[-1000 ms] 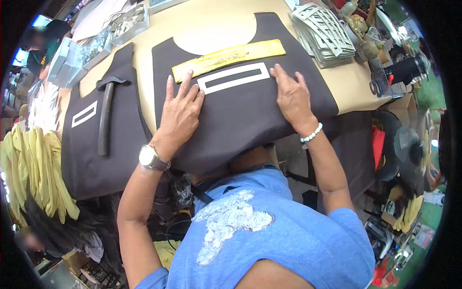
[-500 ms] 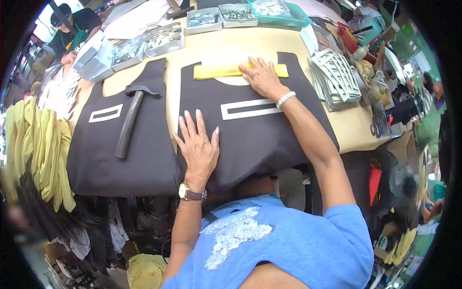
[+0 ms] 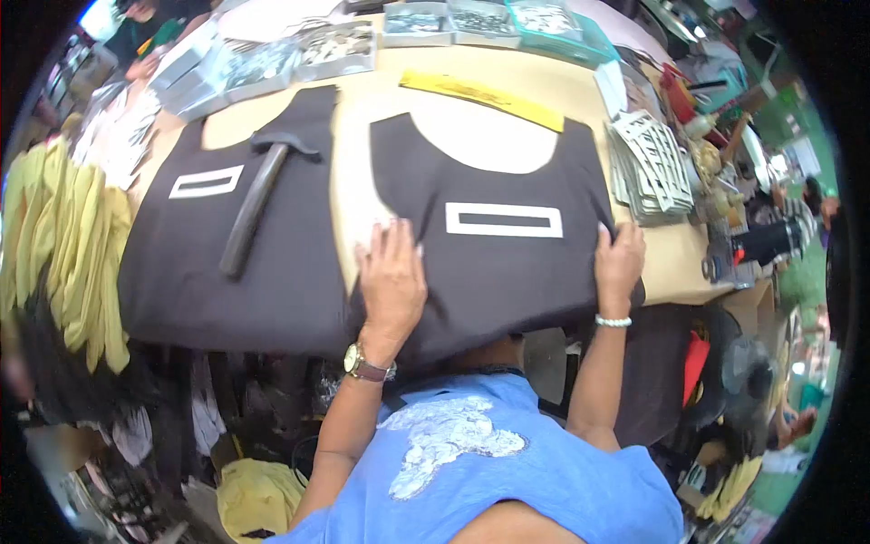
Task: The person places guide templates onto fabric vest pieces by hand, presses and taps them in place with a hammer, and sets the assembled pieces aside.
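A dark fabric panel (image 3: 517,281) with a scooped neckline and a white rectangular frame patch (image 3: 504,220) lies in front of me. My left hand (image 3: 391,286) is spread flat on its left edge, fingers pointing away from me. My right hand (image 3: 620,267) rests at its right edge, thumb on the cloth and apart from the fingers, which reach past the edge. A yellow ruler (image 3: 480,98) lies beyond the neckline, touched by neither hand. To the left, a hammer (image 3: 256,208) rests on a second dark panel (image 3: 181,281) with a similar patch (image 3: 207,182).
Trays of small metal parts (image 3: 417,25) line the far side. A stack of frame-shaped cards (image 3: 649,168) stands at the right. Yellow cloth pieces (image 3: 68,245) hang at the left edge. Another person's hand (image 3: 143,68) shows at the far left.
My right hand has left the yellow ruler and come back to the panel's right edge. The ruler now lies tilted, away from the neckline. The panel has turned slightly, its patch nearly level.
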Motion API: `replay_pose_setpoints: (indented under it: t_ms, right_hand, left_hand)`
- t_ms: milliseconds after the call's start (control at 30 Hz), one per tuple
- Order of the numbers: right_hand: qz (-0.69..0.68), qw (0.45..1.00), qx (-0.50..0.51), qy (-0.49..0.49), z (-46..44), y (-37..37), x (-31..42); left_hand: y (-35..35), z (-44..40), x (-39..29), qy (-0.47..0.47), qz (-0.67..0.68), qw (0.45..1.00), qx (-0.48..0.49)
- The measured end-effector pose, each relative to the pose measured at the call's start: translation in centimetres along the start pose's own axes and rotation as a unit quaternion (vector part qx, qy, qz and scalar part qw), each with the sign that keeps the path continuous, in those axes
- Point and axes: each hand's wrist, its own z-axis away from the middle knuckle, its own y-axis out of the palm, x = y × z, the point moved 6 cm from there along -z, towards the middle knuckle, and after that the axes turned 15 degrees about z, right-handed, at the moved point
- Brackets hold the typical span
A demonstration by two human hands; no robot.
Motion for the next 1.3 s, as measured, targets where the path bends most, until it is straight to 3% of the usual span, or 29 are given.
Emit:
replay_pose_setpoints:
  t_ms: [67,133,167,200,233,267,300,333,367,400,433,467,500,533,567,633,733,900,1000,1067,1100,1133,1167,1200,1233,1267,1300]
  right_hand:
    - [-0.081,0.995,0.017,-0.060,-0.5,0.7,-1.0]
    - [-0.269,0.959,0.089,-0.028,-1.9,-0.2,-1.5]
    - [-0.366,0.905,0.217,-0.006,-2.5,-0.6,-1.5]
    - [-0.575,0.791,0.189,-0.091,-2.8,-2.1,0.1]
    - [-0.630,0.740,0.218,-0.092,-2.9,-4.8,1.5]
    - [-0.613,0.753,0.205,-0.120,-3.3,-8.0,2.5]
    - [-0.642,0.725,0.208,-0.137,-4.2,-9.9,3.4]
    - [-0.694,0.655,0.246,-0.171,-4.1,-13.3,5.3]
    - [-0.689,0.657,0.210,-0.222,-4.9,-15.6,5.9]
    - [-0.669,0.694,0.106,-0.245,-4.7,-19.1,6.9]
    - [-0.694,0.646,0.121,-0.293,-5.0,-20.9,7.7]
    - [-0.701,0.627,0.107,-0.324,-5.2,-22.6,8.4]
    - [-0.704,0.612,0.084,-0.352,-5.1,-24.5,9.4]
    - [-0.705,0.597,0.062,-0.378,-5.0,-26.2,10.4]
    - [-0.707,0.580,0.043,-0.402,-4.9,-27.7,11.4]
    - [-0.711,0.541,0.007,-0.449,-4.5,-30.7,13.4]
    - [-0.718,0.473,-0.033,-0.509,-3.5,-34.4,16.6]
    - [-0.721,0.378,-0.033,-0.579,-0.9,-36.5,23.2]
    - [-0.684,0.494,0.168,-0.510,-0.8,-30.4,29.6]
    - [-0.659,0.519,0.259,-0.479,0.8,-27.1,32.5]
    - [-0.684,0.483,0.253,-0.485,2.5,-27.0,33.0]
    - [-0.630,0.560,0.249,-0.477,2.7,-25.4,33.9]
    - [-0.568,0.629,0.247,-0.469,2.9,-23.7,34.8]
    - [-0.565,0.643,0.243,-0.457,3.3,-22.6,35.3]
    - [-0.561,0.656,0.240,-0.444,3.6,-21.6,35.8]
    - [-0.595,0.641,0.193,-0.445,3.6,-20.1,36.7]
    - [-0.599,0.641,0.220,-0.427,3.6,-18.6,37.9]
  left_hand:
    - [-0.6,0.9,-0.9,0.043,0.111,0.993,-0.025]
    - [-2.5,1.2,-1.5,0.000,0.360,0.932,-0.038]
    - [-4.2,1.3,-2.0,-0.002,0.415,0.908,-0.059]
    - [-6.0,1.4,-2.1,-0.025,0.463,0.883,-0.074]
    - [-8.0,1.4,-2.1,-0.045,0.512,0.853,-0.089]
    - [-10.5,1.5,-2.1,-0.039,0.515,0.848,-0.118]
    - [-12.9,1.6,-2.2,-0.032,0.518,0.842,-0.147]
    - [-16.1,1.9,-2.2,0.000,0.472,0.861,-0.190]
    - [-19.2,2.9,-2.1,0.005,0.312,0.921,-0.235]
    - [-22.4,3.9,-1.9,-0.015,0.112,0.952,-0.285]
    - [-25.5,5.0,-1.8,-0.046,-0.061,0.939,-0.334]
    - [-29.1,6.3,-0.7,0.021,-0.133,0.909,-0.394]
    - [-31.9,6.8,-0.9,-0.030,0.054,0.887,-0.458]
    - [-34.4,7.6,-1.1,-0.053,0.238,0.809,-0.534]
    - [-37.2,8.3,-0.8,-0.019,0.246,0.784,-0.570]
    - [-42.6,10.0,-0.1,0.026,0.162,0.787,-0.595]
    - [-49.7,10.8,2.3,0.024,0.003,0.815,-0.580]
    - [-57.2,5.4,9.4,-0.061,-0.258,0.862,-0.432]
    - [-56.6,0.4,14.3,-0.084,-0.347,0.876,-0.324]
    - [-53.8,-2.9,18.0,-0.087,-0.374,0.889,-0.251]
    - [-51.5,-3.8,18.5,-0.066,-0.363,0.899,-0.236]
    - [-48.3,-4.0,17.6,-0.046,-0.331,0.912,-0.238]
    - [-46.0,-4.3,18.5,0.066,-0.301,0.910,-0.279]
    - [-43.9,-5.3,20.1,0.067,-0.373,0.903,-0.205]
    - [-42.9,-6.6,25.0,0.117,-0.415,0.879,-0.204]
    - [-41.2,-6.8,25.8,0.093,-0.390,0.895,-0.196]
    - [-39.8,-7.1,25.9,-0.031,-0.322,0.928,-0.185]
